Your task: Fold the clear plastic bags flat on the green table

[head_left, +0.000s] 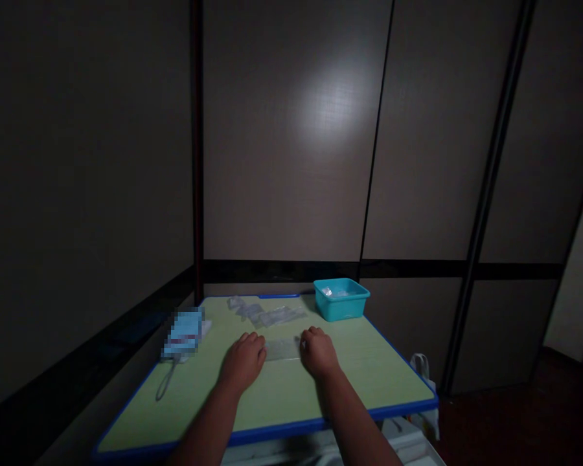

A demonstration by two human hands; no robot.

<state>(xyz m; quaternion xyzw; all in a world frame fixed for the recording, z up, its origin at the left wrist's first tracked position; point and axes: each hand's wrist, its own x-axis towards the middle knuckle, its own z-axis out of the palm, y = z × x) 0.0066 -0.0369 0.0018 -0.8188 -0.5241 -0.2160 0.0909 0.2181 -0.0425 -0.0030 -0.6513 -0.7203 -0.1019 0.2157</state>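
A clear, flat plastic bag (282, 350) lies stretched sideways on the light green table, between my two hands. My left hand (245, 359) has its fingers curled over the bag's left end. At the right end, the fingers of my right hand (319, 351) are bent and closed on the plastic. Just beyond my hands, more clear plastic bags (282, 316) lie overlapping in a loose row that runs to the far left.
A turquoise plastic basket (342, 309) with some clear packets inside stands at the table's back right. On the left edge lies a blurred-out blue item with a grey strap (165, 382). Blue edging rims the green table (369, 382); dark panels (282, 194) rise behind it.
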